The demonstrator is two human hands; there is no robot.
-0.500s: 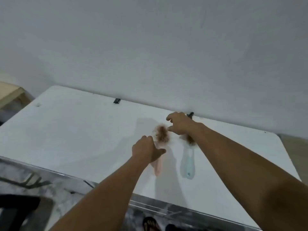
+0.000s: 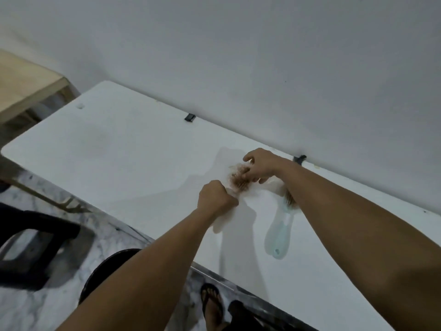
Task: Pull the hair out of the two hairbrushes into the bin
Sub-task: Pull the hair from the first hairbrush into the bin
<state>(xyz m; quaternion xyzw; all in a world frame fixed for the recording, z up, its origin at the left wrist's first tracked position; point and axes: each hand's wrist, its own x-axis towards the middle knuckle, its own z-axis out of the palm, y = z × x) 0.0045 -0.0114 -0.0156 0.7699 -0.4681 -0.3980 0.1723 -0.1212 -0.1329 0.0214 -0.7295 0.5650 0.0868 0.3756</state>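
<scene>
A pale pink hairbrush (image 2: 223, 222) lies on the white table (image 2: 119, 158), its head matted with reddish-brown hair (image 2: 237, 179). My left hand (image 2: 216, 198) is closed around the brush just below the head. My right hand (image 2: 259, 167) pinches into the hair clump from above. A light blue hairbrush (image 2: 280, 237) lies to the right, its hairy head mostly hidden under my right forearm. A dark round bin (image 2: 102, 271) stands on the floor below the table's near edge, partly hidden by my left arm.
A white wall rises right behind the table, with two black clips (image 2: 189, 117) at the far edge. A wooden table (image 2: 26, 89) is at far left. A black stool (image 2: 35, 247) and my sandalled foot (image 2: 212, 304) are on the marble floor.
The view has tilted and come closer. My left hand has closed on the pink brush, and my right hand has dug its fingers into the hair on it.
</scene>
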